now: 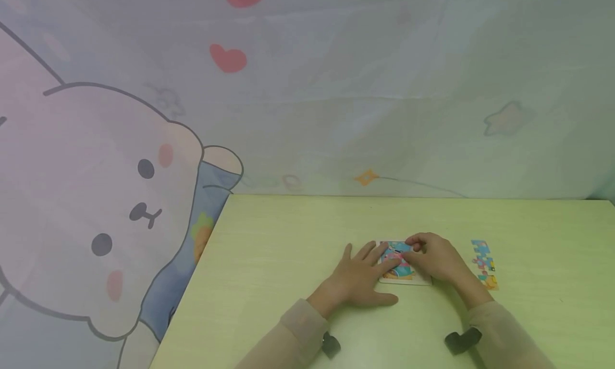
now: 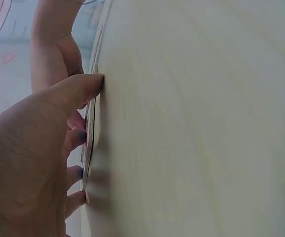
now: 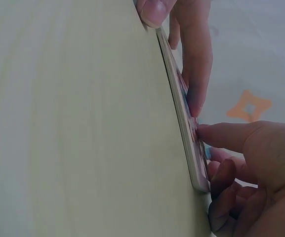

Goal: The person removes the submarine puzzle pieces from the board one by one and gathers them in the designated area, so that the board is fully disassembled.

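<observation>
Sleeves point(image 1: 294, 334) low in the frame, fingers close over a puzzle board point(image 1: 424, 280)

Both pale sleeves enter from the bottom of the frame. The right one ends near the loose pieces point(image 1: 480, 247) at mid-right; an outward swing of that forearm could probably sweep them about.

Next comes the left hand point(image 1: 357, 281), fingers spread wide and mostly straight. Several tips rest on the left part of the board, while the thumb points right, below its lower edge. Uneven pressure there might slide the board across the table point(image 1: 269, 283) and spoil the other hand's aim.

The right hand point(image 1: 437, 259) has thumb and index finger bent toward each other over the board's upper right, the rest curled under. In the right wrist view the thumb tip touches the picture and a scrap of blue shows by the neighbouring fingertip; whether a piece is pinched cannot be told. Fingers this close could catch a seated piece and lift it.

The board itself lies right of centre in the lower half, a blue and pink picture partly covering it, its lower right corner bare. Forcing a piece at the wrong angle would likely push its neighbours apart.

Behind the table hangs a printed backdrop point(image 1: 312, 118).
</observation>
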`<state>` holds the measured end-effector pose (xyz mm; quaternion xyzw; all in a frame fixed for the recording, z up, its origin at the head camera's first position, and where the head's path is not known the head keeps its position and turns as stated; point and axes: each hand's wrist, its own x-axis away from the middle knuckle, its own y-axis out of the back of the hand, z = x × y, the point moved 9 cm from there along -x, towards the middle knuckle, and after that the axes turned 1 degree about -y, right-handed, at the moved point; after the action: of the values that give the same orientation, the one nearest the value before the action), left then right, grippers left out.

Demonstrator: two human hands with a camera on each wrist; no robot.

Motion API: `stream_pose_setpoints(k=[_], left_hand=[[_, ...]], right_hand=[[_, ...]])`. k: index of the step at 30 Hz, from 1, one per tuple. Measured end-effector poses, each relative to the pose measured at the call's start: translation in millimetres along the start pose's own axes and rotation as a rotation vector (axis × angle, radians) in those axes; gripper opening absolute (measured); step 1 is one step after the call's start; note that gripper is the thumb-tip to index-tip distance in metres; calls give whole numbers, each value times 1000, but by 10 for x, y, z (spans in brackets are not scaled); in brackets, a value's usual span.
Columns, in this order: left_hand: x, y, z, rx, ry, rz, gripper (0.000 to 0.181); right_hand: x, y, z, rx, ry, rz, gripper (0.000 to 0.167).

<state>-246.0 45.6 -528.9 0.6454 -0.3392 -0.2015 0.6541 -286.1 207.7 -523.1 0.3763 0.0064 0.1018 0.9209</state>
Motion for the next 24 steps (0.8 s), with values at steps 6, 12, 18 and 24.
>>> stream_pose_setpoints(k=[6, 12, 18, 24], left_hand=[[1, 7, -3, -2, 8, -1, 84], [4, -4, -6, -7, 7, 5, 85], [-12, -14, -8, -15, 9, 2, 85], [-25, -17, -6, -19, 16, 1, 85]], right_hand=[[-8, 13, -6, 5, 15, -21, 38], [-6, 28, 2, -19, 13, -34, 27], [14, 91, 16, -24, 39, -53, 20], [81, 242, -22, -13, 57, -87, 19]])
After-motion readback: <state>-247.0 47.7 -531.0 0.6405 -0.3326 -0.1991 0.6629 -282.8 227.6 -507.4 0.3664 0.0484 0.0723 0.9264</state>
